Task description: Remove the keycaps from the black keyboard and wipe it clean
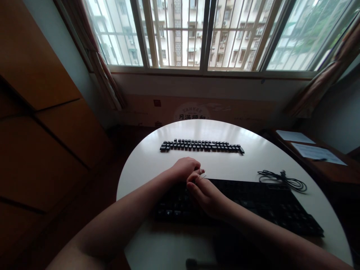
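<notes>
Both of my hands meet above the left half of a black keyboard [242, 195]. My left hand [186, 167] is closed, its fingertips bent in against the right hand's fingers; what they grip is hidden. My right hand [206, 195] is closed too, thumb and forefinger pinched. A small pale piece with a thin wire-like edge [203, 174] sticks out at the right hand's fingertips, too small to name surely. Behind the hands, loose black keycaps [201, 145] lie in rows on the white round table [146, 161]. Much of the keyboard's left part is covered by my hands and arms.
A coiled black cable [292, 183] rests behind the keyboard's right end. Near the front edge lies a dark object [194, 263], partly cut off. At the right, a brown side table holds paper sheets [317, 153] and a pen [320, 160]. A window [205, 37] is ahead.
</notes>
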{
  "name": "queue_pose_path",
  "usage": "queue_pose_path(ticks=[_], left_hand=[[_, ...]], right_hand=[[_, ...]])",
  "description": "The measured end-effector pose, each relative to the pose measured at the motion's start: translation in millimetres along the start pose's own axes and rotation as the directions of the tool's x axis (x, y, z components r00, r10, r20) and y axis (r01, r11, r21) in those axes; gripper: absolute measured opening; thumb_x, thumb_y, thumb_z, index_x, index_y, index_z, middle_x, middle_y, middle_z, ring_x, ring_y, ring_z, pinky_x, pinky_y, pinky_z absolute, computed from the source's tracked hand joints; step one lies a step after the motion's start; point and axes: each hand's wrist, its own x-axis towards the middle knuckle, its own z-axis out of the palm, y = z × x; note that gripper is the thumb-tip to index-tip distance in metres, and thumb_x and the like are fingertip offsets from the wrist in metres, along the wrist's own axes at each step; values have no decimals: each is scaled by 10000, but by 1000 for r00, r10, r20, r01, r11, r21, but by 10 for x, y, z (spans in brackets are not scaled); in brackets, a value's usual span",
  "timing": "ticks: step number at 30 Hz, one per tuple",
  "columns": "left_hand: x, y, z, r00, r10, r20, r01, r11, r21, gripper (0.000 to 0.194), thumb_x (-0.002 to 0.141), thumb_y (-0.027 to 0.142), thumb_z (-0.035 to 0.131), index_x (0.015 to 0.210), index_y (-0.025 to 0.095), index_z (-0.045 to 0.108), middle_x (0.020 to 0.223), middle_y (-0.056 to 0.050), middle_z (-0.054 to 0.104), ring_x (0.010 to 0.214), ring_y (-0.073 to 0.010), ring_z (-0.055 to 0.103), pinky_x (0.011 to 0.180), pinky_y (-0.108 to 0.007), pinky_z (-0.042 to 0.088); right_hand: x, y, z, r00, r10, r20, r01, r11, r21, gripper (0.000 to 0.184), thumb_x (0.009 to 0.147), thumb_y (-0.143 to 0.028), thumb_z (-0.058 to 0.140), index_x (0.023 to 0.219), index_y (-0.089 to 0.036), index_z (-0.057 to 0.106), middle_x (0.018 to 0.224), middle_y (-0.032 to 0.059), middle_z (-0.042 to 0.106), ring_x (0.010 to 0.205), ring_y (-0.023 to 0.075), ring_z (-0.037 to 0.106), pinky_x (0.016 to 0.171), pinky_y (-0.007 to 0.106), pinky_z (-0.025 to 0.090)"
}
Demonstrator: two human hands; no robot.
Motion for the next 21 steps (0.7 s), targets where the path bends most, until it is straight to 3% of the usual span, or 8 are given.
queue_pose_path(ticks=[5,10,17,21], left_hand=[[13,-13,16,1000,6,7,-6,1000,16,429,897,539,515,687,195,664,692,-21,645,673,-166,529,569,-262,308],[21,-14,25,1000,-8,6,8,1000,27,401,898,523,525,695,206,663,720,-23,675,677,-174,554,567,-269,312],[-14,19,-9,1000,-17,-7,17,1000,12,399,904,518,516,698,208,661,712,-29,670,692,-186,564,573,-277,321],[-8,9,3,1000,-20,-13,20,1000,9,407,902,520,520,681,206,654,704,-27,665,685,-184,562,572,-276,322]], right_hand=[[-15,-53,-6,999,-44,12,45,987,-155,143,1013,-308,399,914,-213,439,613,-46,502,506,118,451,515,236,320],[-48,-130,9,990,-117,84,140,916,-375,84,977,-281,472,941,-205,480,761,0,559,641,151,486,591,261,327],[-38,-151,49,985,-98,140,154,865,-478,79,961,-275,528,939,-202,507,747,2,586,607,154,498,564,260,294],[-48,-61,61,978,-194,72,206,885,-416,74,977,-277,492,948,-208,492,746,-3,565,605,151,490,575,256,314]])
